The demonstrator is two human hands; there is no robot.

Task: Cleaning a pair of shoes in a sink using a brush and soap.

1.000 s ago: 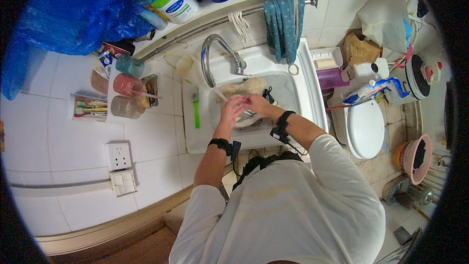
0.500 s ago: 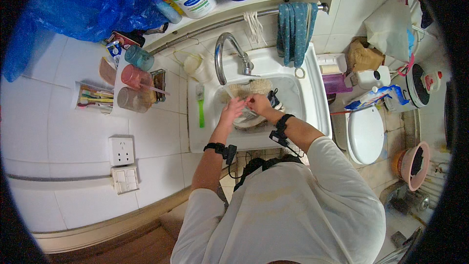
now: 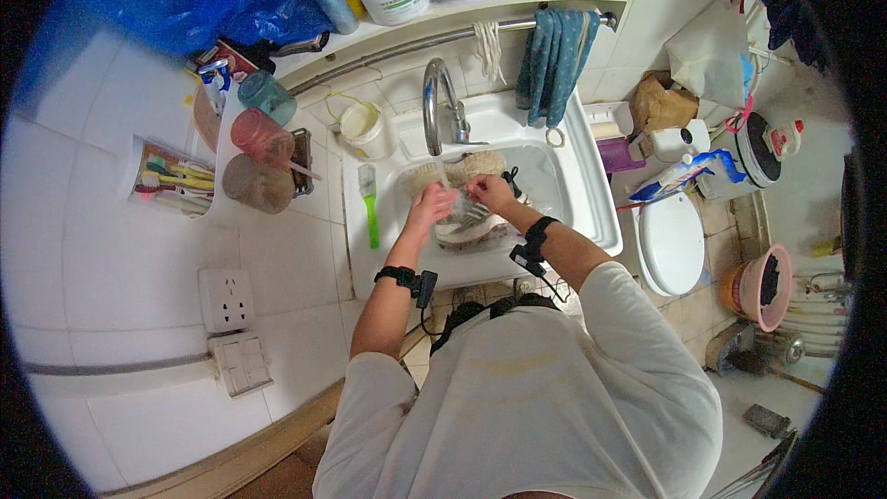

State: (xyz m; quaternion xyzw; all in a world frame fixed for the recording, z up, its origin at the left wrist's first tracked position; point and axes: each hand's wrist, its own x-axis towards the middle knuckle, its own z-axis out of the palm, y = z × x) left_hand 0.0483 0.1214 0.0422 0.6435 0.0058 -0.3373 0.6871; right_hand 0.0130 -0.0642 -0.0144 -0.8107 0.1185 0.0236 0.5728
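Both my hands are over the white sink, under the curved chrome faucet point(image 3: 434, 111), where water seems to run down. My left hand point(image 3: 431, 207) is at the left, its fingers stretched out and apart, with nothing seen in it. Close to its right, my right hand point(image 3: 492, 192) has its fingers bent together; whatever may be between them is too small to make out. Below my hands in the water lies what looks like a shoe point(image 3: 462, 234) with a pale sole. Beige, rough-textured pieces point(image 3: 483, 164) lie behind them, and a dark lace-like strip is at the right.
A green-handled brush point(image 3: 371, 217) lies on the sink's left rim point(image 3: 358, 263), by a white bucket point(image 3: 362, 134). A blue-green towel point(image 3: 556, 65) hangs from the rail. Cups point(image 3: 259, 136) stand on a wall shelf at left. The toilet point(image 3: 672, 245) is at right.
My right hand has drawn slightly away from my left, so a gap now shows between the fingers. The view has shifted a little.
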